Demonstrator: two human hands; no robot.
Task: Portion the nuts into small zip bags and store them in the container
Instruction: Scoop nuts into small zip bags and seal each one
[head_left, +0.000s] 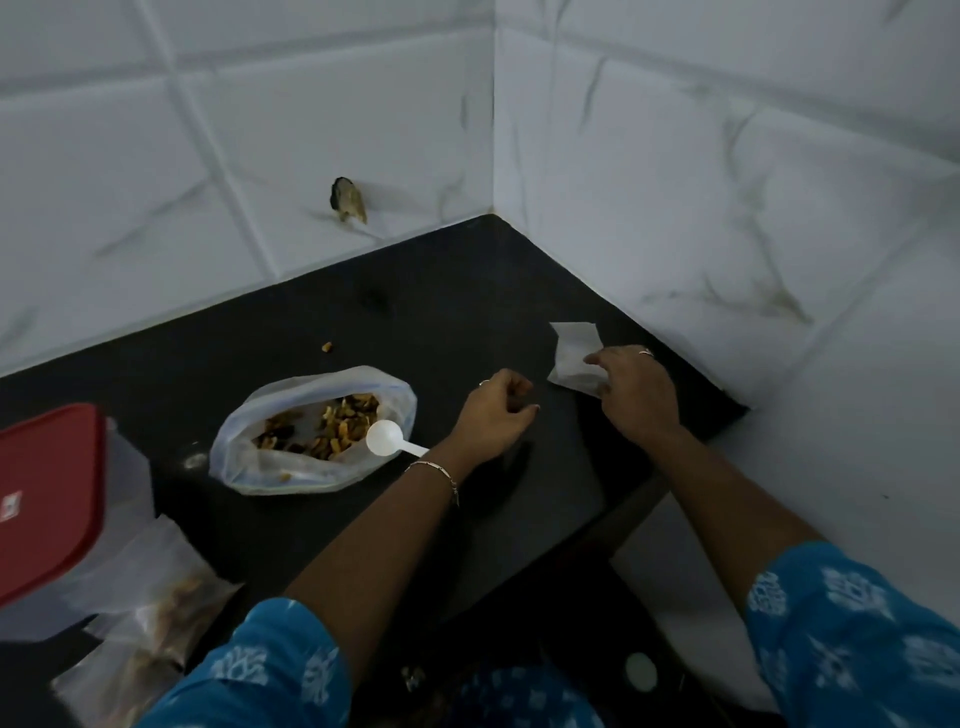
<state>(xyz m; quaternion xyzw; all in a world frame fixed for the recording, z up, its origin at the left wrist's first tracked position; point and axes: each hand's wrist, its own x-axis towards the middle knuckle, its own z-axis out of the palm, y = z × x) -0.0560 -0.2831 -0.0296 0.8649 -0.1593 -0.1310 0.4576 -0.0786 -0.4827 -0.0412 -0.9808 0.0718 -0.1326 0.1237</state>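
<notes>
A large open plastic bag (249, 457) of mixed nuts (322, 426) lies on the black counter (208, 364), with a white scoop (387, 439) resting at its mouth. My right hand (636, 392) pinches an empty small zip bag (574, 353) near the wall corner. Just left of it, my left hand (493, 410) hovers over the counter, fingers curled, holding nothing that I can see. A clear container with a red lid (47, 493) stands at the far left. Filled small zip bags (150, 613) lie in front of the container.
White tiled walls (675, 182) meet in a corner behind the counter. A hole with debris (348, 200) marks the left wall. One stray nut (327, 347) lies on the counter behind the big bag. The counter's front edge runs diagonally at lower right.
</notes>
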